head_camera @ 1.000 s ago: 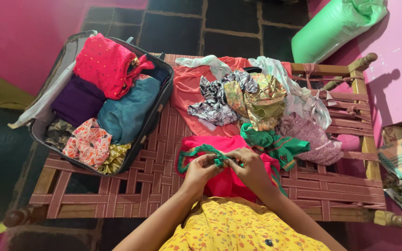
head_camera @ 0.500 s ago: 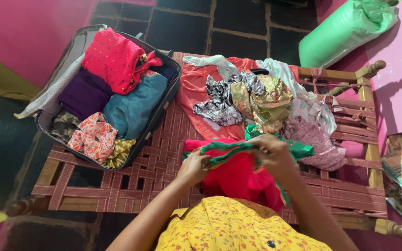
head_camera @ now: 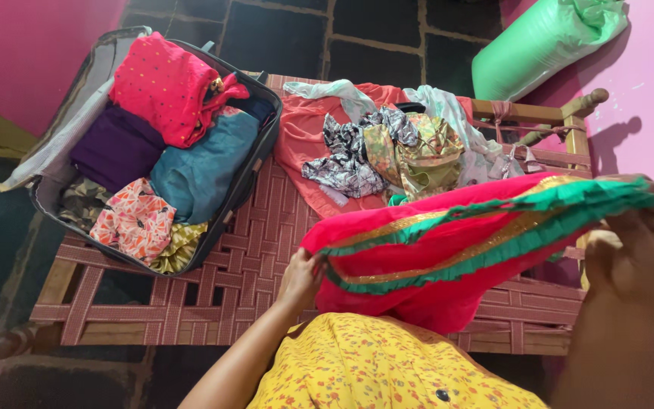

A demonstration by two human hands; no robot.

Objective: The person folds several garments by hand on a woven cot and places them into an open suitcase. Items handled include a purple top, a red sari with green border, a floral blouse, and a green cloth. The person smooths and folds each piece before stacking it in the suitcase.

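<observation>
Both hands hold a red garment with green and gold trim (head_camera: 448, 242), stretched out in the air above the near side of a woven cot (head_camera: 251, 257). Left hand (head_camera: 300, 274) pinches the garment's lower left corner, fingers closed on the cloth, low and close to the cot webbing. Right hand (head_camera: 641, 246) is raised at the far right edge of view, fingers curled shut around the trimmed edge, so the border runs up diagonally from left to right. The rest of the garment hangs down in a fold between the hands, in front of the person's yellow floral top (head_camera: 387, 371). Behind the garment, on the middle of the cot, a loose clothes pile (head_camera: 387, 151): grey patterned piece, gold-green shiny piece, white cloth, all lying on an orange-pink cloth (head_camera: 304, 140). On the left end of the cot, an open suitcase (head_camera: 263, 144), well apart from the hands, packed with folded items: red dotted bundle (head_camera: 160, 87) at the top, purple fold (head_camera: 115, 148), teal fold (head_camera: 198, 170), orange-white print piece (head_camera: 134, 223) at the near end. Green sack (head_camera: 546, 45) leans on the pink wall (head_camera: 645, 98) at upper right, beyond the cot's wooden frame. Dark tiled floor (head_camera: 372, 38) beyond.
</observation>
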